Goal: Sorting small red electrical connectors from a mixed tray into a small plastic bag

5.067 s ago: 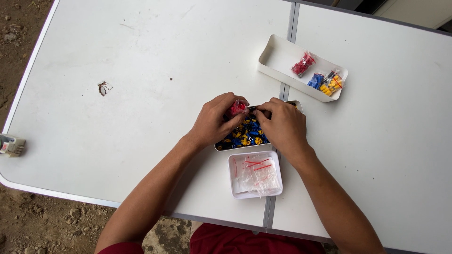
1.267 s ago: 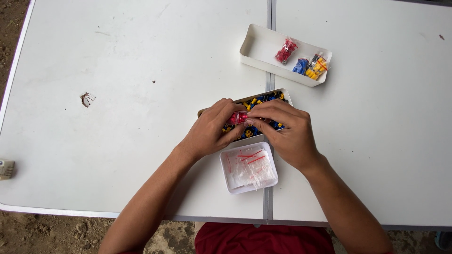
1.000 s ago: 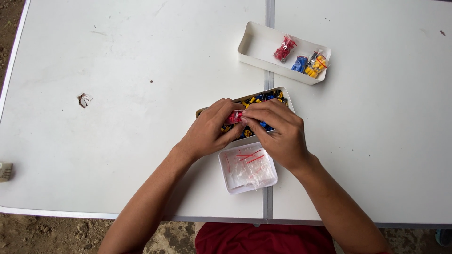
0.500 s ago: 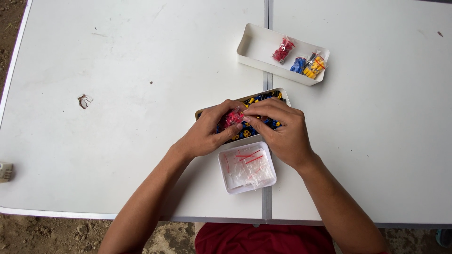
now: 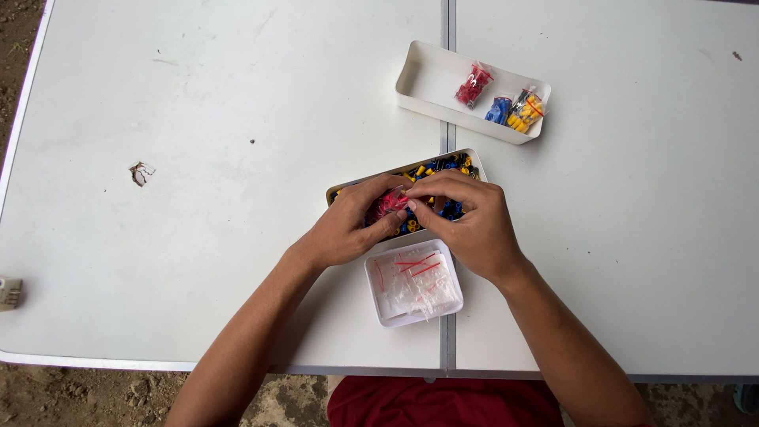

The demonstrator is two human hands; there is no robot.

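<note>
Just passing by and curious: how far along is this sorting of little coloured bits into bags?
Done: three filled bags, red, blue and yellow, lie in the far tray. In hand: both hands, left and right, pinch a red-filled bag. Left: many loose pieces in the middle tray and empty bags nearby.

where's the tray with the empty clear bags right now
In the head view, the small white tray of clear bags sits on the table's near edge, just below the parts tray, between the left hand and right hand.
</note>
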